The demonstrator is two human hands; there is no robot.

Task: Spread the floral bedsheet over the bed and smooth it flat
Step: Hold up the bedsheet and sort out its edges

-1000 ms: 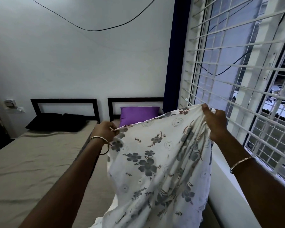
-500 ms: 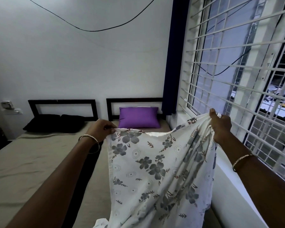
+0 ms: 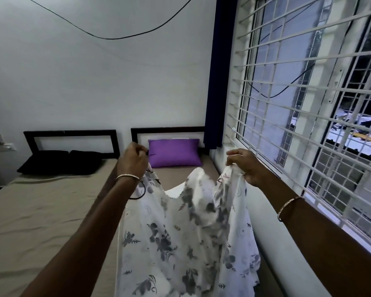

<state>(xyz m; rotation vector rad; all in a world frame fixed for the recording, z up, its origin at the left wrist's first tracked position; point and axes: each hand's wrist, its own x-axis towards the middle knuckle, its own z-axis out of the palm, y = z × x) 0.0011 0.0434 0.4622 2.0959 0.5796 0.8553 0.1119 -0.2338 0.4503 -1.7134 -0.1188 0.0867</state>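
Both hands raised over the bed by the window. Left hand (image 3: 133,162) fisted on 1 top edge of the floral bedsheet (image 3: 180,239); right hand (image 3: 247,166) pinches the other edge between thumb and curled fingers. Sheet hangs bunched between the 2 grips, its middle sagging in folds, lower part draped toward the near end of the mattress (image 3: 174,176). Purple pillow (image 3: 174,152) sits at the head end, uncovered; tan mattress visible beyond the sheet.

Progress, judged: early. Sheet gripped and lifted, not yet laid out. Remaining: cast it toward the headboard (image 3: 167,130), pull corners out, smooth flat.
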